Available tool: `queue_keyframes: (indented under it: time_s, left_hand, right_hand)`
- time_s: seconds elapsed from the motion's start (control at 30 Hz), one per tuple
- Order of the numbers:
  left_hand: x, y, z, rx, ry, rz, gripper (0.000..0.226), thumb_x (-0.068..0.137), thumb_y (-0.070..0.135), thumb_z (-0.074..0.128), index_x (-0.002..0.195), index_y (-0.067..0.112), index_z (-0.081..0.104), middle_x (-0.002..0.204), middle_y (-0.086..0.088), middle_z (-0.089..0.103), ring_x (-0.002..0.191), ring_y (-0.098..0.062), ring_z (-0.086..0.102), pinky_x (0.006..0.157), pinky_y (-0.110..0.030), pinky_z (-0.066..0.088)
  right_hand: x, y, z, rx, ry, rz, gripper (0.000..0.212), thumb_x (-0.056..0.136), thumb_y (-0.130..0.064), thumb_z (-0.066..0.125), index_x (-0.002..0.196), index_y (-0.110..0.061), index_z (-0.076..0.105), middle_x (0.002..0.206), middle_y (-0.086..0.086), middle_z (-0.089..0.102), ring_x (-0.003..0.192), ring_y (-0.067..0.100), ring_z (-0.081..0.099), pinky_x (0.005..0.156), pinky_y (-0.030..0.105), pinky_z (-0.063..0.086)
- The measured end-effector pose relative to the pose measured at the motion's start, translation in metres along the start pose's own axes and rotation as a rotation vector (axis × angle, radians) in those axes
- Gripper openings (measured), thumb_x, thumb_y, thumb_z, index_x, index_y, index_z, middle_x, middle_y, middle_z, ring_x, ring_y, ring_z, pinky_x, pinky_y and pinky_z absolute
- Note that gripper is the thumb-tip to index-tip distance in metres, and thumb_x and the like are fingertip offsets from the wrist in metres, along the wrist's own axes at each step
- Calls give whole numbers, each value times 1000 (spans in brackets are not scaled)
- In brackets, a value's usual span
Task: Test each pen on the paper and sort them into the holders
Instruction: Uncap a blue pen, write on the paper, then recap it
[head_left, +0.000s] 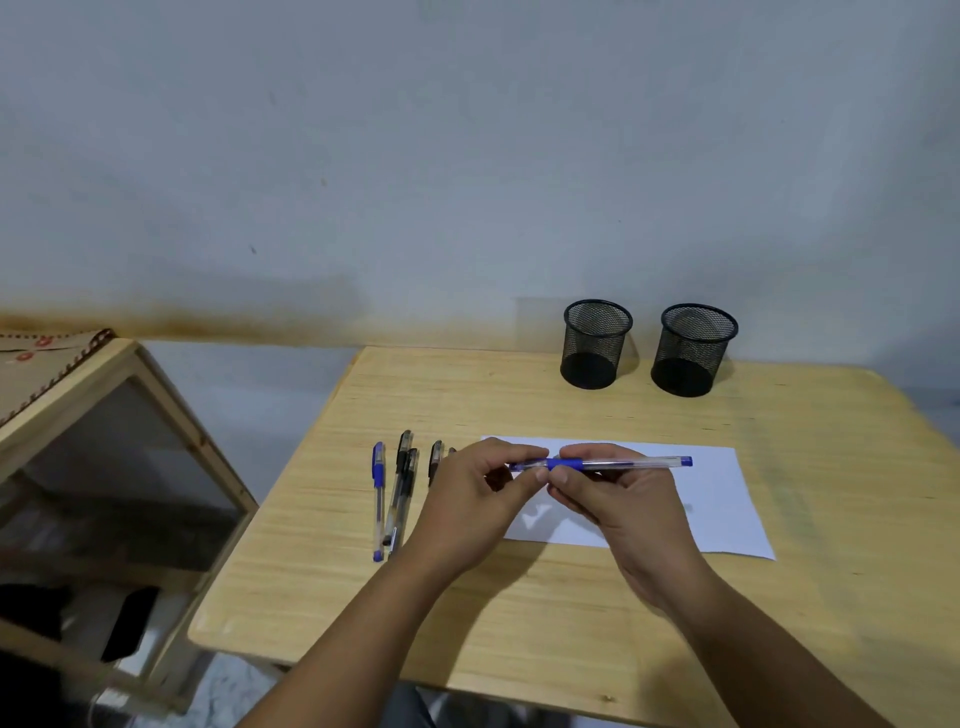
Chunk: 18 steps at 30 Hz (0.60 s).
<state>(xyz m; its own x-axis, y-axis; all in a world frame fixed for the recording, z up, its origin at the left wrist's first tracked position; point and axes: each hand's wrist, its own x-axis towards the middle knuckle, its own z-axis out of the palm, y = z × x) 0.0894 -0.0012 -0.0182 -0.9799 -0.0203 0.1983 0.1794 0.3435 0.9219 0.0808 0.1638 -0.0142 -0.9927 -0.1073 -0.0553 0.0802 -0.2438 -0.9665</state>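
A blue pen (628, 462) lies level above the white paper (722, 499), held at both ends of its grip. My right hand (618, 499) pinches the blue grip section, and my left hand (478, 493) grips the cap end just to its left. Several more pens lie on the table left of the paper: a blue one (378, 493) and black ones (402, 478), one partly hidden behind my left hand. Two black mesh holders, the left holder (595, 344) and the right holder (693, 349), stand empty at the back of the table.
The light wooden table (519, 623) ends at its left edge near the pens. A wooden cabinet with a glass panel (104, 467) stands lower to the left. A pale wall rises behind the holders.
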Motion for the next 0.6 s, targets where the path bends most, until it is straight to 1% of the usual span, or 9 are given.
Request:
queue_keyframes:
  time_s: [0.07,0.17,0.2,0.27,0.3,0.4,0.47,0.53,0.6]
  left_hand:
    - [-2,-1,1,59,4,72,12,89,31,71,99,29,77,89,13,71,77,-17,63,72,-35,53]
    - [-3,-5,1,266,-20,235,14,96,35,61,97,30,74,81,10,67,75,-17,60,67,-32,49]
    - [-2,-6,1,323,-39,282,17,98,34,57,98,29,73,78,8,65,74,-16,58,66,-32,48]
    - [-1,-7,1,387,-63,339,21,101,31,52,99,23,71,76,5,62,73,-12,55,67,-31,46]
    - [1,-6,1,408,-69,348,22,101,30,50,99,21,70,77,5,62,73,-9,54,67,-28,46]
    - [6,-3,0,478,-118,339,22,101,27,49,99,16,68,78,5,61,73,-7,49,64,-14,37]
    - [7,0,-2,497,-164,316,23,102,28,48,100,15,67,81,4,63,75,-8,49,65,-13,36]
    - [8,4,-6,492,-203,281,26,102,30,45,99,15,67,83,4,63,76,-7,50,67,-17,39]
    - [7,5,-10,474,-240,221,28,103,32,43,100,17,67,86,8,63,77,-5,53,71,-20,43]
  right_hand:
    - [0,0,0,-32,14,-31,21,71,-8,84,90,-7,75,89,19,77,91,35,74,86,40,58]
    - [-1,0,0,-50,32,-48,32,66,-20,83,90,-2,73,85,19,77,86,32,76,81,33,61]
    - [-2,1,0,-51,34,-54,31,67,-21,82,89,-1,73,84,19,76,84,32,76,79,31,61]
    - [-3,2,-1,-34,32,-67,13,77,-13,78,85,-3,74,82,19,76,83,32,76,75,26,61]
    - [-3,3,-1,-37,32,-73,2,81,-8,76,82,-7,75,81,18,76,83,31,76,75,25,60]
    - [-1,3,-4,-84,33,-110,12,84,-7,74,75,-14,77,79,16,77,82,29,75,77,28,61]
    - [-1,1,-5,-92,23,-126,3,80,-14,76,77,-13,77,78,15,77,81,29,75,80,32,61]
    - [-2,-1,-5,-109,10,-149,16,74,-21,77,83,-7,75,77,13,77,79,27,75,80,33,61]
    - [-3,0,-6,-142,12,-166,16,75,-17,77,84,-6,74,77,10,77,77,23,76,77,29,60]
